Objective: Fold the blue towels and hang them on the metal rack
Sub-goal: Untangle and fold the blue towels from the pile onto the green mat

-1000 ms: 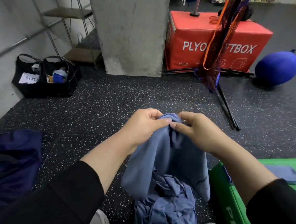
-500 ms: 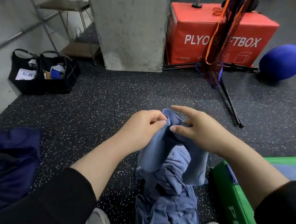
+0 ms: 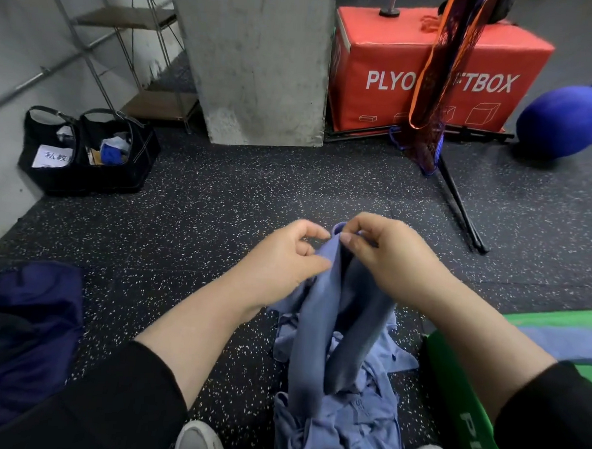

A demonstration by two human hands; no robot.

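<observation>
Here two bare hands meet at the middle of the view, each pinching the top edge of one blue towel point(image 3: 321, 294): the left hand point(image 3: 286, 258) nips the cloth between thumb and fingers, and the right hand point(image 3: 389, 256) does the same just beside it, the fingertips nearly touching. The held towel hangs down from the hands in long folds. Below the hands lies a crumpled heap of blue towels point(image 3: 342, 426) on the floor; how many are in it cannot be told. One more folded blue towel point(image 3: 563, 341) lies flat on a green pad point(image 3: 456, 411) to the right of the right forearm. Two white shoe tips point(image 3: 197, 440) show at the bottom edge, one on either side of the heap. Left of the left forearm sits one dark navy bag point(image 3: 25, 330) with a white label. Beyond the hands to the left stand two black totes point(image 3: 85, 151) side by side, and behind them a metal rack point(image 3: 125, 54) with wooden shelves against the grey wall. Straight ahead rises one concrete pillar point(image 3: 255, 61); to its right are one red box point(image 3: 433, 70) printed in white letters, one orange-edged mesh net point(image 3: 435, 84) hanging on a black stand, and one blue ball point(image 3: 564, 120). The floor point(image 3: 220, 203) is black rubber flecked with white.
</observation>
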